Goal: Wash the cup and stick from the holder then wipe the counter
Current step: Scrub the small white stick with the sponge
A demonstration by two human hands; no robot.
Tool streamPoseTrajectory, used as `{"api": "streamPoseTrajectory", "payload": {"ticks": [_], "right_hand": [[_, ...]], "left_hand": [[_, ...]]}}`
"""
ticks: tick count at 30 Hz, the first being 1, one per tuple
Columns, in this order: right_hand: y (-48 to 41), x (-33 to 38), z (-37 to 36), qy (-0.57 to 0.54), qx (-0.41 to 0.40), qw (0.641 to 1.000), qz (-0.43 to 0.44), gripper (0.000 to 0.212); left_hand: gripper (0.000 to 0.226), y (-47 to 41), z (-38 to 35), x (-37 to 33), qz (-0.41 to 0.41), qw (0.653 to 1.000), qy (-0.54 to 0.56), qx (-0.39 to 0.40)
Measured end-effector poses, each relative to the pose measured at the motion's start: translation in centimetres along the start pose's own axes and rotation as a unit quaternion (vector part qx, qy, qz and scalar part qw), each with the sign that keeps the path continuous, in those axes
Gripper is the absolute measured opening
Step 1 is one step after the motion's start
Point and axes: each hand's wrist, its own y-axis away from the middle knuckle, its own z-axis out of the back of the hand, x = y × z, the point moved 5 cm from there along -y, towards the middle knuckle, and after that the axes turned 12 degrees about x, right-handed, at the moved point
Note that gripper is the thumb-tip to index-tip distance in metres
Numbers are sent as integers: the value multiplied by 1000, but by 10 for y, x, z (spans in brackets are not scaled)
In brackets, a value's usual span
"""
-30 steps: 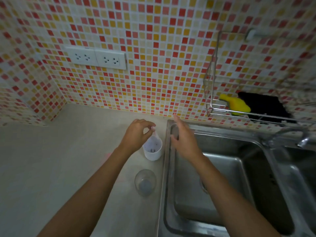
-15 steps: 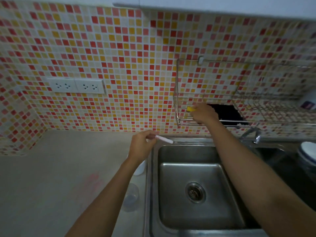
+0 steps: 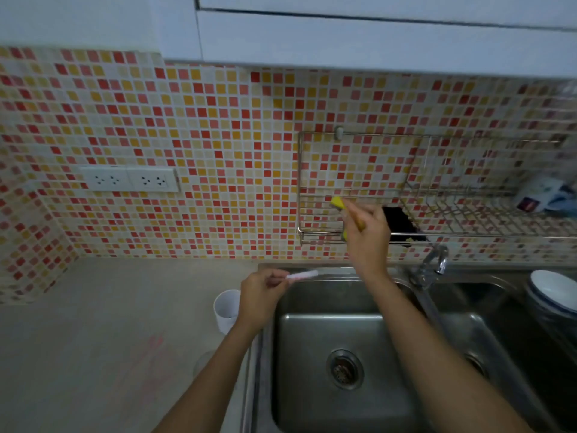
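Near: clear cup point(image 3: 203, 365) on the counter point(image 3: 78, 339), largely hidden. Middle: left hand point(image 3: 260, 296) pinches the stick point(image 3: 301, 274) over the sink point(image 3: 312, 385), ready for washing, beside the holder point(image 3: 225, 309). Far: right hand point(image 3: 367, 232) grips a yellow sponge point(image 3: 337, 203) at the rack point(image 3: 315, 214).

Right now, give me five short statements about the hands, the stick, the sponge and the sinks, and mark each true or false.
1. The left hand holds the pink stick. True.
2. The right hand grips a black cloth. False: it grips the yellow sponge at the wire rack.
3. The white holder sits inside the sink. False: it stands on the counter, left of the sink.
4. White bowls sit in the right-hand sink. True.
5. Water visibly runs from the faucet. False: none shows.
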Motion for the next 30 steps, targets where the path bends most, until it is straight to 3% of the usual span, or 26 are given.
{"api": "streamPoseTrajectory", "payload": {"ticks": [5, 9, 12, 16, 20, 23, 27, 30], "right_hand": [[76, -30, -10, 74, 145, 985, 54, 31], [85, -68, 8, 81, 114, 990, -23, 26], [91, -67, 14, 98, 165, 981, 36, 27], [80, -92, 39, 81, 132, 988, -23, 27], [84, -92, 39, 81, 190, 977, 57, 31], [77, -109, 44, 72, 176, 981, 25, 29], [84, -111, 34, 97, 213, 970, 72, 37], [86, -112, 33, 105, 202, 973, 50, 41]], "left_hand": [[12, 0, -41, -32, -15, 1000, 12, -12], [9, -1, -75, -48, -1, 998, 40, -38], [10, -4, -94, -50, 6, 996, 67, -55], [14, -6, -117, -54, 33, 995, 71, -61], [12, -12, -131, -56, 31, 993, 89, -71], [5, -12, -142, -52, 54, 987, 129, -85], [5, -10, -146, -43, 53, 981, 159, -94], [7, -6, -144, -40, 58, 979, 177, -82]]}}
